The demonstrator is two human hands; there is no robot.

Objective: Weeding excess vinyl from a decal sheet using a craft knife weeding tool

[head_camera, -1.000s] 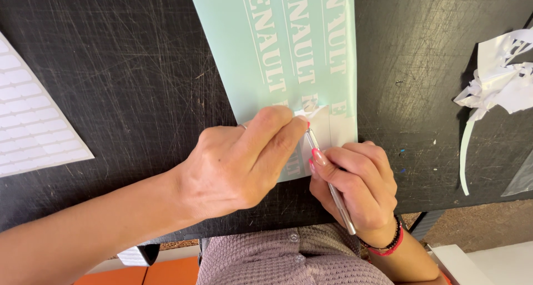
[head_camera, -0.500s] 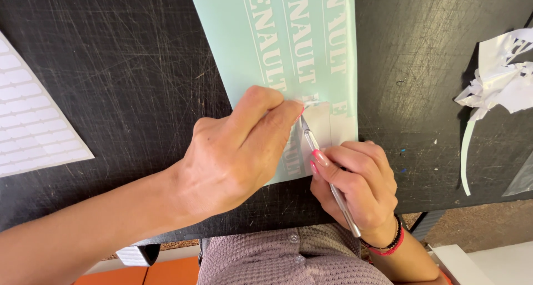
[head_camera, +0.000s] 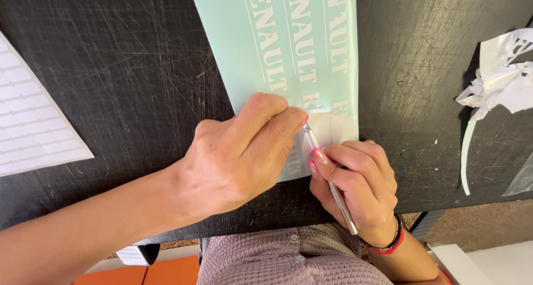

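Observation:
A pale green vinyl sheet (head_camera: 266, 46) with white cut letters lies on a scratched black table (head_camera: 122, 85). My left hand (head_camera: 244, 151) rests on the sheet's near end, fingertips pinching a small piece of vinyl by the tool's tip. My right hand (head_camera: 358, 188) grips a thin metal weeding tool (head_camera: 327, 176) like a pen, its point touching the sheet beside a bare white patch (head_camera: 333, 126) of backing.
A white sheet of small labels (head_camera: 33, 129) lies at the left edge. A crumpled heap of peeled white vinyl scraps (head_camera: 499, 85) sits at the right, with a strip hanging down. The table's near edge runs just below my hands.
My left hand has slid up and right along the sheet, its fingertips now at the tool's point. The tool tip shifted slightly up with it.

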